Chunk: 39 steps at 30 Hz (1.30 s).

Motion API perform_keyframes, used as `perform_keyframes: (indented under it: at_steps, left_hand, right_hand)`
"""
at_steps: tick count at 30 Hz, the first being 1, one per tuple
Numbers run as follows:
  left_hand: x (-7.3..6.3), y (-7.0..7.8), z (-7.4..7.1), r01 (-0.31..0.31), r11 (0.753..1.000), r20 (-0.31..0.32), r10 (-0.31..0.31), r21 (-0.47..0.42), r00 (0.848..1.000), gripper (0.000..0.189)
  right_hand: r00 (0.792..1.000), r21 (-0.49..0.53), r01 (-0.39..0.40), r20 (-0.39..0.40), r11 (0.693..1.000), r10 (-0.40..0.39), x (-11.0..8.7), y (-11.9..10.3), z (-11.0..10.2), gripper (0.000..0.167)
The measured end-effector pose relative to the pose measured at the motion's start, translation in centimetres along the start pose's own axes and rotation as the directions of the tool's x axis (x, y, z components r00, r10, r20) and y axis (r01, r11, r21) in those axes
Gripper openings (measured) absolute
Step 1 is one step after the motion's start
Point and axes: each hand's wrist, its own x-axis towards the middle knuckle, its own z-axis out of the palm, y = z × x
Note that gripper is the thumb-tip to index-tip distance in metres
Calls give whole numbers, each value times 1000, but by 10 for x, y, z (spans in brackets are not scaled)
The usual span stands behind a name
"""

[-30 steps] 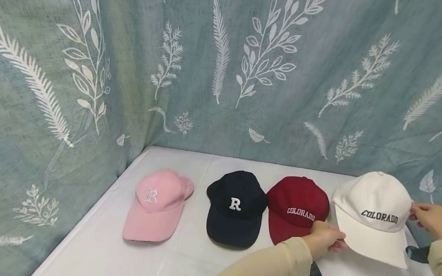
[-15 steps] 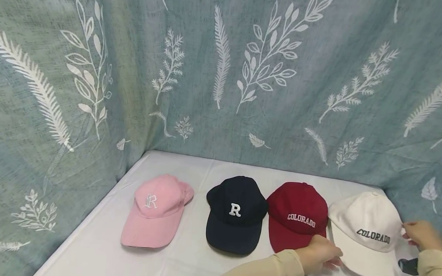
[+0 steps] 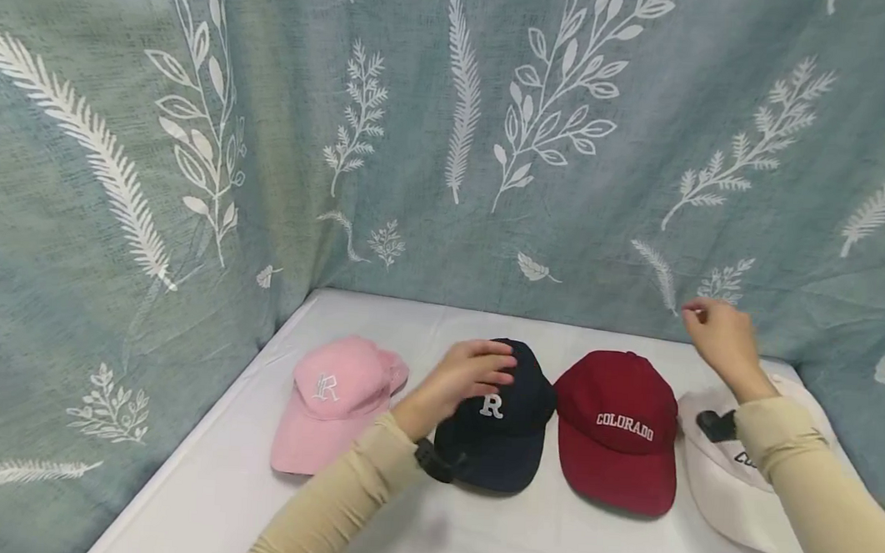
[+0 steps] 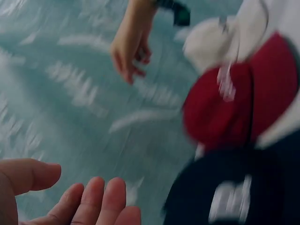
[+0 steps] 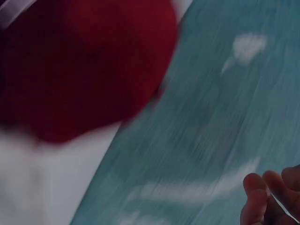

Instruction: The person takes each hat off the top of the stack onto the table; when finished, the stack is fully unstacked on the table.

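Observation:
Four baseball caps would exceed my count, so several caps lie in a row: a pink cap (image 3: 330, 408) with a white letter, a navy cap (image 3: 511, 455) marked R, a red cap (image 3: 615, 432) and a white cap (image 3: 731, 500), the last two lettered COLORADO. My left hand (image 3: 463, 376) hovers over the navy cap and hides part of its crown, its fingers relaxed around nothing. Above the table's back edge, my right hand (image 3: 724, 341) is raised between the red and white caps, fingers loosely bent and holding nothing. Its forearm covers much of the white cap.
A white cloth covers the table (image 3: 198, 497). Behind and to the left hangs a blue-green curtain (image 3: 404, 157) with white leaf prints. Each wrist wears a black strap, and the left wrist strap (image 3: 435, 462) overlaps the navy cap's brim.
Both hands have let go of the white cap, which was lowered onto the table. My left hand has moved left to the navy cap; my right hand has risen up and left.

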Motion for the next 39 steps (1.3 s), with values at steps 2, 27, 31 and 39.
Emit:
perform_keyframes:
  at_steps: [2,27,31,39]
  left_hand:
    - [-13,9,-45,-6,1000,-89,9,30,996,38]
    - [-140,-84,-187,345,929,-502,-236,135,832,45]
    - [-130,-88,-179,299,950,-519,-214,86,828,45]
    - [-111,-86,-166,297,954,-507,-240,34,828,50]
  right_hand:
    - [997,38,48,53,998,-50,12,-28,19,28]
    - [827,326,38,521,945,-212,-42,-227,223,20]
    - [854,343,3,488,939,-181,-49,-233,228,17]
    - [901,374,-69,421,925,-103,-41,-221,215,13]
